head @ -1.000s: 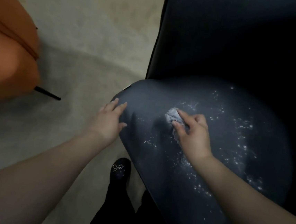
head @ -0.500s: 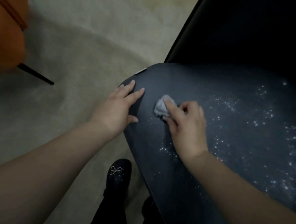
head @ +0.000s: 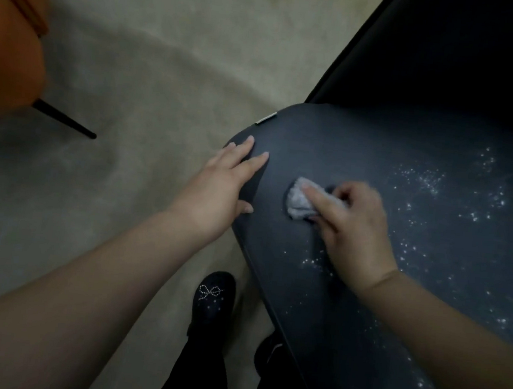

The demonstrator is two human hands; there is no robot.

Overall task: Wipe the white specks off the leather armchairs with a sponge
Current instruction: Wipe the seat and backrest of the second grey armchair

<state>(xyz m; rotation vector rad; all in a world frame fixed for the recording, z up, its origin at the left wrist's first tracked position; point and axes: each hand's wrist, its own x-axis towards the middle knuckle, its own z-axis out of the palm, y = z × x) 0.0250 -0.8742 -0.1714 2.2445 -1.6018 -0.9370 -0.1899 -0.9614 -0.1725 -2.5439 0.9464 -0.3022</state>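
While your right hand (head: 352, 231) presses the sponge (head: 300, 202) onto the dark armchair seat (head: 332, 145), its fingers (head: 320, 200) curl over the pale wad, which sits left of centre in the frame, near the seat's rounded front-left edge. Your left hand (head: 218, 187) lies flat on that edge, fingers straight and grasping nothing, thumb tucked onto the leather. White specks (head: 422, 179) scatter across the seat to the right of the sponge and along the lower right, with a small cluster just below your right wrist. Bare leather lies between the two hands. Left of the seat edge the beige carpet (head: 137, 114) stretches open to the orange armchair (head: 9, 45) at upper left, its black leg (head: 65, 119) angled outward. Your dark shoe (head: 213, 300) stands on the carpet beside the seat's lower edge.
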